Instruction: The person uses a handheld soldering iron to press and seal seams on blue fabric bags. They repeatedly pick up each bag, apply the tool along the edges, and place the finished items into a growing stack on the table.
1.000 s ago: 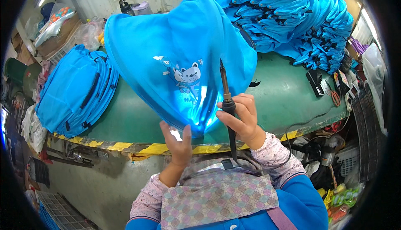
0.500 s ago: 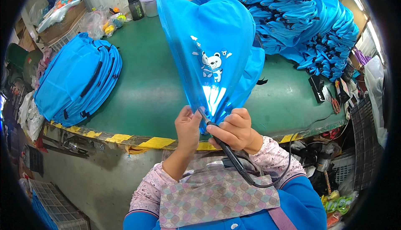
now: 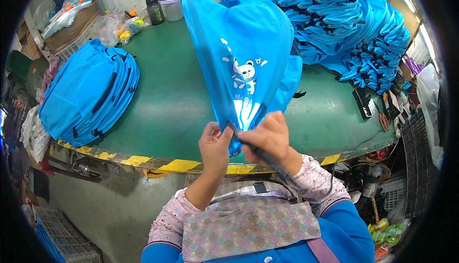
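Note:
A bright blue fabric piece (image 3: 229,29), folded to a peak and printed with white bears, stands up from the green table (image 3: 165,88) in front of me. Its narrow lower end is pinched between the fingers and thumb of my left hand (image 3: 215,149). In my right hand (image 3: 268,136), slightly smeared by motion, is a slim black corded tool (image 3: 271,161) that looks like a soldering iron. Its tip points up and left, close to my left thumb at the fabric's lower corner. Whether the tip touches the cloth cannot be made out.
Stacked flat blue fabric pieces (image 3: 88,88) lie at the left. A tall heap of blue pieces (image 3: 320,14) fills the far right. A dark bottle (image 3: 154,9) and lidded cup (image 3: 172,9) stand at the back. Yellow tape (image 3: 179,165) marks the near edge.
My right hand has turned and risen slightly, swinging the tool's handle to a flatter slant. My left hand keeps its pinch on the fabric, which has barely shifted.

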`<state>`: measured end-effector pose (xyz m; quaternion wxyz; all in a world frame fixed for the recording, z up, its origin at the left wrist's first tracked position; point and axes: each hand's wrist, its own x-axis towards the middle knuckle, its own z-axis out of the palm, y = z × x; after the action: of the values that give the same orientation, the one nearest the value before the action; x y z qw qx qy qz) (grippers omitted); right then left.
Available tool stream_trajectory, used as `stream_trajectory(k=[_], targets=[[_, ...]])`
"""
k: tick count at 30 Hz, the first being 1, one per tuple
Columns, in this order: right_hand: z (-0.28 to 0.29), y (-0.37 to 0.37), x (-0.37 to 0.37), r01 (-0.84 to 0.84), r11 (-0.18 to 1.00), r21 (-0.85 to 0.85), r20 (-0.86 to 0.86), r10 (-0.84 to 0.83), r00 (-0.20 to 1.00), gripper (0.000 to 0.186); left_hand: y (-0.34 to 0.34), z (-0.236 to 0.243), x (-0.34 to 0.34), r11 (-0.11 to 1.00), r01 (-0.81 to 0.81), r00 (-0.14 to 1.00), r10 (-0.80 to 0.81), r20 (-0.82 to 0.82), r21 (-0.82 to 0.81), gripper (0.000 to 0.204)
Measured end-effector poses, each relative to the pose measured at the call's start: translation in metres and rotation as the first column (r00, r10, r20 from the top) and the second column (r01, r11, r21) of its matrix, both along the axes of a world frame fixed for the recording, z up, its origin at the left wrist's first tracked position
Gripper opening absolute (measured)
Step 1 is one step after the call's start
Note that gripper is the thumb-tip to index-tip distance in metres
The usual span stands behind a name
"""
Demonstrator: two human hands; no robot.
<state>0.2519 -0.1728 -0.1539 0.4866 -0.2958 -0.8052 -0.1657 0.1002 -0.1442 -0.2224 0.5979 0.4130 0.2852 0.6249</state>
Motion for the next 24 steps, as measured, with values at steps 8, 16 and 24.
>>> stream_trajectory(k=[8, 16, 24], targets=[[-0.011, 0.006, 0.039, 0.247, 0.968, 0.041, -0.521, -0.190, 0.832, 0.026, -0.003, 0.023, -0.003, 0.994, -0.077, 0.996, 0.074, 0.039, 0.072, 0.027], [-0.028, 0.074, 0.067, 0.241, 0.948, -0.209, -0.785, -0.309, 0.537, 0.053, 0.005, 0.059, 0.003, 0.870, -0.098, 0.758, 0.379, -0.530, 0.483, 0.084], [0.053, 0.105, 0.019, -0.245, 0.942, 0.228, -0.657, 0.335, 0.675, 0.068, 0.073, 0.099, 0.048, 0.689, 0.009, 0.626, 0.561, -0.542, 0.724, 0.068]])
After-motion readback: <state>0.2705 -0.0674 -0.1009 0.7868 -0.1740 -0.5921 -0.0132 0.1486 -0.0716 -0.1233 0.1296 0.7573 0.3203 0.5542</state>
